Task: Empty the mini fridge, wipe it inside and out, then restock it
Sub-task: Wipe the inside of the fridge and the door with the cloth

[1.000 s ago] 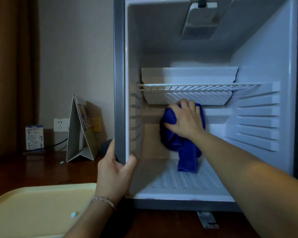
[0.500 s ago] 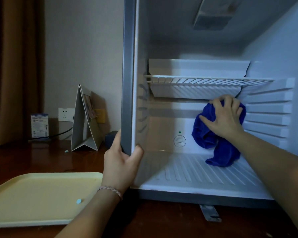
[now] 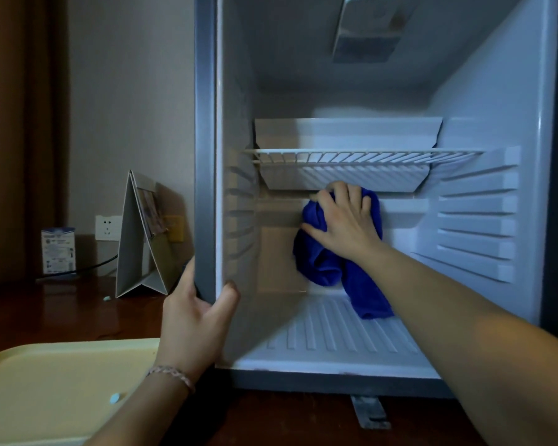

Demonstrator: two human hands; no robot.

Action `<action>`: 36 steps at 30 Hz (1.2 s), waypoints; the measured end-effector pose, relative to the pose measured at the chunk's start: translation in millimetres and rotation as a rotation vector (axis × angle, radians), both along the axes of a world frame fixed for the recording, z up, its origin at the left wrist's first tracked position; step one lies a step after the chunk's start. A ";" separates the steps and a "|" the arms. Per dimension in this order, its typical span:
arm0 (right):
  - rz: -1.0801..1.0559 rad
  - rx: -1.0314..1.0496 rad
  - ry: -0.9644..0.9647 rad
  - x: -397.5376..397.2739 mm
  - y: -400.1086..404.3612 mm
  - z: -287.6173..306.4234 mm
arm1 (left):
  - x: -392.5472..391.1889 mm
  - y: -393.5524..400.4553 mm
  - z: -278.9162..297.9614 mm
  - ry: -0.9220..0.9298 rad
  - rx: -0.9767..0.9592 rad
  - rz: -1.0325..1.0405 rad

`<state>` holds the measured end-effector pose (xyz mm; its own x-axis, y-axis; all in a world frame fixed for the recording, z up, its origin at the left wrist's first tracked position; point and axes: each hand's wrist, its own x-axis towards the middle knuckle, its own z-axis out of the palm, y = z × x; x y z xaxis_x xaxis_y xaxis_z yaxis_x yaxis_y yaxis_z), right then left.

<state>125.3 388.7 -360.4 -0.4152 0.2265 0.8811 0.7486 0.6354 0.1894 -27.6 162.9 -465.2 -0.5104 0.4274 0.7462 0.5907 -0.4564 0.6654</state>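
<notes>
The mini fridge (image 3: pixel 205 156) stands open on the wooden desk, its white inside bare except for a wire shelf (image 3: pixel 361 154) halfway up. My right hand (image 3: pixel 343 220) reaches deep inside and presses a bunched blue cloth (image 3: pixel 322 262) against the back wall just below the shelf. Its fingertips curl over the cloth's top edge, and the cloth's loose end hangs down to the ribbed floor. My left hand (image 3: pixel 194 323) grips the fridge's left front edge, thumb inside, fingers round the outside.
A pale yellow tray (image 3: pixel 55 381) lies at the front left, a small blue pill-like bit (image 3: pixel 114 398) on it. Behind it a folded card stand (image 3: pixel 139 239), a small box (image 3: pixel 58 251), a wall socket (image 3: pixel 107 227) and a cable. A metal hinge plate (image 3: pixel 369 412) juts out below the fridge.
My right hand has slid the blue cloth along the back wall from the right side back to the middle. The left hand keeps its grip on the fridge's edge.
</notes>
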 end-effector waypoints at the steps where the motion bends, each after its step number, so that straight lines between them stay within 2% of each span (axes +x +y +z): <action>1: -0.002 0.000 0.004 7.4 2.2 0.5 | 0.8 0.1 0.0 -0.002 -0.001 0.000; 9: -0.152 -0.058 0.103 81.7 26.8 -10.8 | 1.7 0.3 -1.6 -0.038 -0.003 0.001; 13: -0.174 -0.028 0.120 90.2 29.1 -15.7 | 3.4 -0.5 -0.4 -0.042 0.000 -0.013; 21: -0.163 -0.037 0.120 68.7 29.8 -15.1 | 0.8 1.9 -1.9 -0.029 0.003 0.005; 26: -0.073 -0.027 -0.062 -6.9 -12.7 -5.8 | 0.4 0.9 -0.9 -0.022 -0.010 0.025; 29: -0.046 -0.056 -0.104 -49.2 -30.0 -6.2 | 0.6 -0.4 -0.4 -0.010 -0.019 0.025; 36: -0.048 -0.058 -0.051 -19.4 -11.9 -7.3 | 3.8 -2.8 1.8 0.001 -0.009 0.034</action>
